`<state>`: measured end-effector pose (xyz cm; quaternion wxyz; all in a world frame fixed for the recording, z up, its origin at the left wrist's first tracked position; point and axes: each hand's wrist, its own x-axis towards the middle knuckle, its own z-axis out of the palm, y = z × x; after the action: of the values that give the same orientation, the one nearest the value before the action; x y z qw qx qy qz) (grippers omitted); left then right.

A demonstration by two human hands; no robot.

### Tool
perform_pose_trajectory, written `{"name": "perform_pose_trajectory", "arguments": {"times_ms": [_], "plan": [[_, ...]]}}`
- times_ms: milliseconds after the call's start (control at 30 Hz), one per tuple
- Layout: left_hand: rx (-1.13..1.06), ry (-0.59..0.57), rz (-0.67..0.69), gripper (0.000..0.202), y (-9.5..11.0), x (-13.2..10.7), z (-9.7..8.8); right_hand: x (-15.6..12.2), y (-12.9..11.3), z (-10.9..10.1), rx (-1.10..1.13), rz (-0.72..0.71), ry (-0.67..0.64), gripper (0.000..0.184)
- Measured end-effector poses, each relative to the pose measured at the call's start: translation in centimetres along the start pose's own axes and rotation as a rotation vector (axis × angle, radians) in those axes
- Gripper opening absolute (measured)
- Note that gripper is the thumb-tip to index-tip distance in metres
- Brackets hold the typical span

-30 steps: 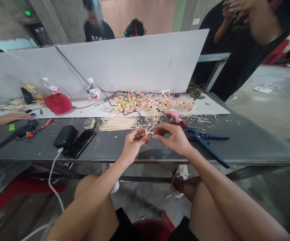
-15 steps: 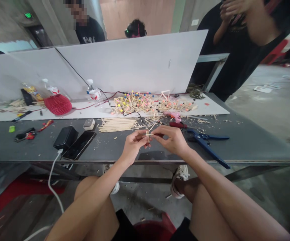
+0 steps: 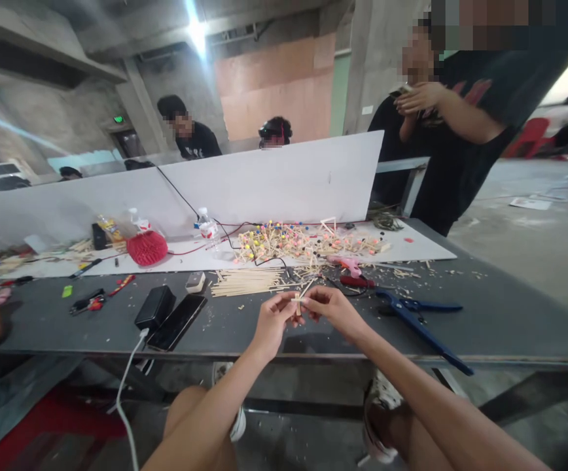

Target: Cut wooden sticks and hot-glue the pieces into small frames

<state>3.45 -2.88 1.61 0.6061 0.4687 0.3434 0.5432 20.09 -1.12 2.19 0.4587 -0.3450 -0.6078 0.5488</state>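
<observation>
Both hands meet above the front part of the dark table. My left hand (image 3: 275, 322) pinches a small piece made of crossed wooden sticks (image 3: 298, 300) between thumb and fingers. My right hand (image 3: 332, 309) is closed on the same piece from the other side. One thin stick slants up beside the right fingertips; whether it belongs to the piece I cannot tell. Just beyond the hands lies a row of loose wooden sticks (image 3: 247, 281). Behind it spreads a heap of short sticks with coloured ball tips (image 3: 284, 242).
Blue cutters (image 3: 419, 320), a pink glue gun (image 3: 345, 263) and a red-handled tool (image 3: 356, 281) lie to the right. On the left are a phone (image 3: 177, 322), a black power block (image 3: 155, 307) and a red mesh bundle (image 3: 146, 248). A white board (image 3: 294, 176) stands behind; people are beyond it.
My view has tilted up and swung left, so the table sits lower and further right. Both hands keep hold of the stick piece. Another person's arm now shows at the left edge.
</observation>
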Motion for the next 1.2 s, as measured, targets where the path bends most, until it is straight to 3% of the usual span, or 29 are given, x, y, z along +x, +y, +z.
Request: {"name": "perform_pose_trajectory", "arguments": {"times_ms": [400, 667, 933, 1200], "plan": [[-0.063, 0.000, -0.047, 0.039, 0.1, -0.1, 0.4, -0.2, -0.2, 0.7, 0.099, 0.093, 0.010, 0.043], [-0.055, 0.009, -0.049, 0.037, -0.3, 0.2, 0.5, -0.1, 0.5, 0.5, 0.055, 0.089, 0.023, 0.044], [-0.026, 0.010, -0.007, 0.037, -0.5, 0.2, 0.7, -0.3, -0.3, 0.3, 0.002, 0.085, 0.025, 0.042], [-0.020, 0.027, -0.003, 0.036, -0.9, 0.1, 0.9, -0.3, 0.8, -0.1, 0.019, 0.075, -0.007, 0.036]]}}
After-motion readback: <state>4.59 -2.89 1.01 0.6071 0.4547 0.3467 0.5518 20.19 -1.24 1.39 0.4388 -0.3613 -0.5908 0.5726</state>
